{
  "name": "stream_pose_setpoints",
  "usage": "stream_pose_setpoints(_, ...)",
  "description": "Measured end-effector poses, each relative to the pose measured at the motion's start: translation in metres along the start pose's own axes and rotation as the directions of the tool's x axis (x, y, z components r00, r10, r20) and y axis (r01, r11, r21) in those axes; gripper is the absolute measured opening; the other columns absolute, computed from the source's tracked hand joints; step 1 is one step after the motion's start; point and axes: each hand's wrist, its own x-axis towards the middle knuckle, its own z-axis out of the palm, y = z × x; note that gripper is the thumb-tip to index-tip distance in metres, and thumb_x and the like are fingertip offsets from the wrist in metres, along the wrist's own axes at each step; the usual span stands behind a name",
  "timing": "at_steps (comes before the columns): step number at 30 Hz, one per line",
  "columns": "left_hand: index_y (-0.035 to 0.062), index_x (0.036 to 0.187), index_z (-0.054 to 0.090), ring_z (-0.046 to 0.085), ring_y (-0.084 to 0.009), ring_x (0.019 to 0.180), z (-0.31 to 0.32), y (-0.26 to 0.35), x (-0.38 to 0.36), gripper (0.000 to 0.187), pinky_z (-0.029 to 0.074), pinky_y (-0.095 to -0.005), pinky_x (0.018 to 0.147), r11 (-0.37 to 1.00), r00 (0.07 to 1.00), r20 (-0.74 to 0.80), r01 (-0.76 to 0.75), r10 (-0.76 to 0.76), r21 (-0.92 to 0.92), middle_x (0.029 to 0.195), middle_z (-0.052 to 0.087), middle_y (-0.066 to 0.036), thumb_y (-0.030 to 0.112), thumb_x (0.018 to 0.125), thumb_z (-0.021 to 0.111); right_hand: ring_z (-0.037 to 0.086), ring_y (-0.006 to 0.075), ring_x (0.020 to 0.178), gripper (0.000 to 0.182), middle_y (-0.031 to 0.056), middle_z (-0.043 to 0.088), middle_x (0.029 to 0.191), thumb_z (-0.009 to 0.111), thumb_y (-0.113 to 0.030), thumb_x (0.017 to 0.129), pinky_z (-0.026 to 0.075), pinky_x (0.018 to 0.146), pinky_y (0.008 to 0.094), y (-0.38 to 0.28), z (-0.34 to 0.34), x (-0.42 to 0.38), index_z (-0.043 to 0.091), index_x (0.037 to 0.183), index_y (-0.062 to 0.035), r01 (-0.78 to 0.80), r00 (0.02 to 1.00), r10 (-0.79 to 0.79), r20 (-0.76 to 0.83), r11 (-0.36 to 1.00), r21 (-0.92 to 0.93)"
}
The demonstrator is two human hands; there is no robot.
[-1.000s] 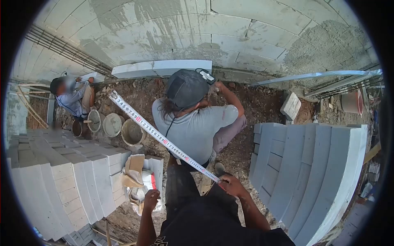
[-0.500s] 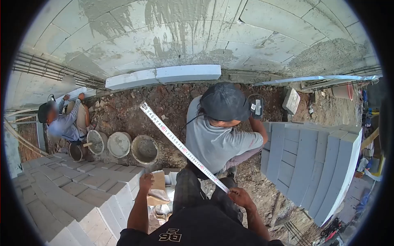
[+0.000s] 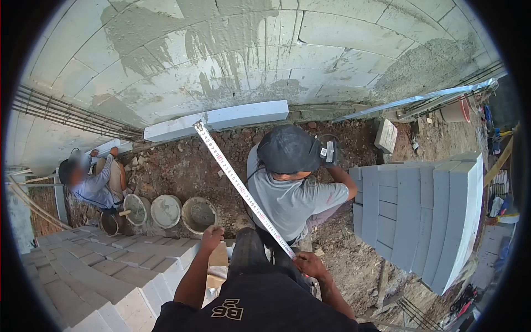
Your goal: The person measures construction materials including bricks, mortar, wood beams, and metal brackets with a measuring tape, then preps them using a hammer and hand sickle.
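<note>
A white tape measure (image 3: 243, 191) is stretched out stiffly, slanting up and to the left, its far end near the pale blocks at the wall's foot. My right hand (image 3: 311, 264) is closed on the tape's near end. On the other side, my left hand (image 3: 212, 238) is held with curled fingers just below the nearest bucket (image 3: 199, 214); whether anything is in it I cannot make out. The tape passes in front of a crouching co-worker in a grey shirt (image 3: 282, 205) and dark cap.
Block stacks stand at the left (image 3: 110, 265) and right (image 3: 415, 216). Light blocks (image 3: 246, 114) line the wall (image 3: 243, 50). Several buckets sit mid-left, near a second crouching person (image 3: 94, 180). Rebar (image 3: 72, 113) juts out at upper left.
The view has shifted and turned slightly. My left hand has moved up and right, nearer the bucket. The tape is steeper in view, with my right hand still at its near end.
</note>
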Motion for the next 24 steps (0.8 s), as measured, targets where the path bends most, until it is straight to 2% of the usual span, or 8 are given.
stream_pose_setpoints(5,0.0013,0.093,0.059,0.058,-0.0109,0.065,0.031,0.003,-0.043,0.031,0.044,-0.0248,0.056,0.998,0.993,-0.116,0.034,-0.039,-0.044,0.078,0.06,-0.004,0.029,0.081,0.063,0.047,0.0091,0.047,0.022,0.0017,0.05,0.054,0.054,-0.017,0.085,0.037,0.046,0.0266,0.021,-0.003,0.019,0.056,0.068,-0.0025,-0.005,0.998,0.003,0.056,0.999,0.041)
stream_pose_setpoints(7,0.0002,0.096,0.059,0.058,-0.0121,0.065,0.04,-0.006,-0.054,0.031,0.045,-0.0264,0.059,1.0,1.0,0.01,-0.004,0.004,0.031,0.078,0.061,-0.004,0.028,0.081,0.063,0.047,0.0086,0.047,0.021,0.0013,0.05,0.054,0.054,-0.018,0.085,0.037,0.045,0.0266,0.033,0.001,0.028,0.057,0.07,-0.0024,-0.013,0.997,0.008,0.072,0.998,0.064)
stream_pose_setpoints(11,-0.0005,0.096,0.059,0.058,-0.0126,0.066,0.052,-0.003,-0.062,0.033,0.045,-0.0275,0.061,0.964,0.988,0.042,-0.157,0.152,0.216,0.08,0.061,-0.006,0.03,0.082,0.061,0.047,0.0076,0.049,0.02,0.0007,0.05,0.055,0.056,-0.019,0.084,0.036,0.045,0.0257,0.049,0.012,0.036,0.059,0.073,-0.0027,-0.029,0.995,0.013,0.103,0.988,0.155)
stream_pose_setpoints(15,-0.0007,0.097,0.058,0.058,-0.012,0.067,0.052,0.036,-0.046,0.036,0.045,-0.0269,0.062,0.973,0.989,0.075,-0.143,0.131,0.183,0.083,0.061,-0.008,0.033,0.085,0.06,0.047,0.0071,0.051,0.019,-0.0001,0.051,0.058,0.057,-0.019,0.084,0.036,0.047,0.0248,0.024,0.022,0.039,0.06,0.075,-0.0028,-0.034,0.995,0.023,0.097,0.993,0.114)
stream_pose_setpoints(17,0.0001,0.099,0.058,0.057,-0.0112,0.068,0.052,0.06,-0.03,0.041,0.045,-0.0264,0.063,0.996,0.977,0.196,-0.088,0.082,0.018,0.086,0.061,-0.008,0.04,0.089,0.053,0.047,0.0072,0.055,0.018,-0.0004,0.055,0.064,0.057,-0.018,0.085,0.037,0.052,0.0231,0.011,0.031,0.05,0.061,0.081,-0.0014,-0.091,0.987,0.068,0.148,0.983,0.157)
stream_pose_setpoints(21,0.0006,0.102,0.057,0.057,-0.0113,0.069,0.04,0.105,0.03,0.048,0.045,-0.027,0.064,0.988,0.915,0.389,-0.14,0.107,0.057,0.09,0.06,-0.008,0.046,0.091,0.045,0.049,0.0074,0.06,0.018,0.0003,0.056,0.068,0.057,-0.019,0.084,0.039,0.055,0.0225,-0.029,0.069,0.097,0.064,0.086,-0.0021,-0.179,0.981,0.15,0.125,0.946,0.271)
stream_pose_setpoints(23,0.0009,0.099,0.058,0.058,-0.0126,0.071,0.038,0.118,0.045,0.049,0.046,-0.0291,0.065,0.982,0.834,0.531,-0.187,0.147,0.022,0.085,0.062,-0.007,0.046,0.092,0.041,0.051,0.008,0.062,0.02,0.0015,0.058,0.069,0.056,-0.02,0.085,0.04,0.058,0.0223,-0.061,0.089,0.114,0.064,0.087,-0.0014,-0.209,0.975,0.189,0.116,0.957,0.203)
stream_pose_setpoints(24,0.0009,0.099,0.058,0.058,-0.0126,0.071,0.039,0.115,0.054,0.049,0.046,-0.0291,0.065,0.987,0.838,0.528,-0.163,0.133,0.01,0.085,0.062,-0.007,0.046,0.092,0.041,0.052,0.0094,0.064,0.02,0.0031,0.059,0.072,0.056,-0.02,0.085,0.041,0.059,0.0233,-0.09,0.103,0.123,0.064,0.088,-0.0016,-0.216,0.973,0.202,0.107,0.967,0.135)
